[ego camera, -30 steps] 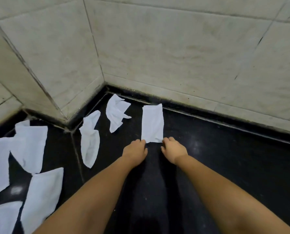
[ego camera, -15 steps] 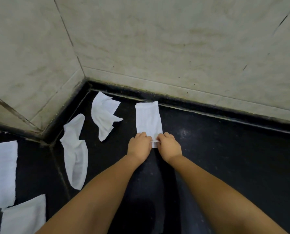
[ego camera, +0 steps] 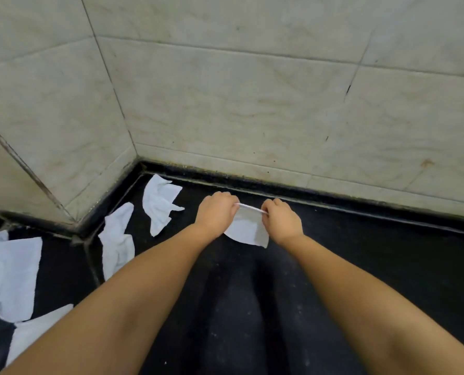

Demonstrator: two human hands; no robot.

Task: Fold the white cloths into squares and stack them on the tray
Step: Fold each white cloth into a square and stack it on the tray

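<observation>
Marble-patterned pale wall tiles (ego camera: 252, 104) fill the upper view and meet a glossy black stone floor (ego camera: 387, 266) at a dark skirting line. Several crumpled white cloths lie loose on that floor to the left: a broad one near the frame edge (ego camera: 11, 277), a long one by the corner joint (ego camera: 117, 239), and a bunched one close to the wall (ego camera: 159, 203). No tray is in view. Between the two bare forearms, a small white cloth being folded (ego camera: 248, 228) hangs with its top edge stretched taut. The left hand (ego camera: 216, 213) pinches one top corner with curled fingers, and the right hand (ego camera: 282, 220) pinches the other likewise. Its lower edge curves free just above the floor. Judging from that slack, the fold could land crooked if one hand leads, leaving corners mismatched; a loosened pinch would drop the cloth onto the floor.
</observation>
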